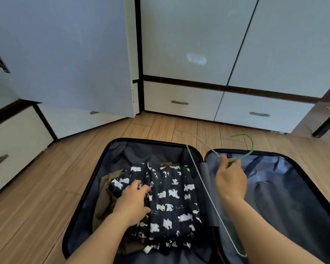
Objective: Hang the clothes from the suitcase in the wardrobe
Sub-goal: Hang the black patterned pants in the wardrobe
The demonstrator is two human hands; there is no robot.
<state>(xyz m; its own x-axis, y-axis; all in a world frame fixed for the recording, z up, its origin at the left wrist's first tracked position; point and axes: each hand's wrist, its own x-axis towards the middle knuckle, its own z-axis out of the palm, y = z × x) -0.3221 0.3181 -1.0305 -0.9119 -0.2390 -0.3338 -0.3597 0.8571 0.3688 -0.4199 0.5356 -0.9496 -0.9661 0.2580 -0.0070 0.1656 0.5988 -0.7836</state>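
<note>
Left hand [134, 201] reaches down with fingers spread flat; right hand [230, 179] is raised, fingers curled.

Left hand [132, 201] on patterned garment [171, 199] in open suitcase [95, 180]; right hand [231, 180] grips green hanger [251, 149].

The suitcase [88, 189] has a hard, glossy black shell and a matt grey cloth lining, and in it lies soft dark cloth printed with white shapes [171, 199] over plain brown cloth [101, 204]. The hanger [208, 189] is thin wire (green-coated at the hook, paler along the shoulder). The floor [36, 187] looks like smooth wood-grain planks, and the wardrobe [189, 44] has smooth, faintly glossy white panels with dull metal drawer handles [179, 102].
</note>
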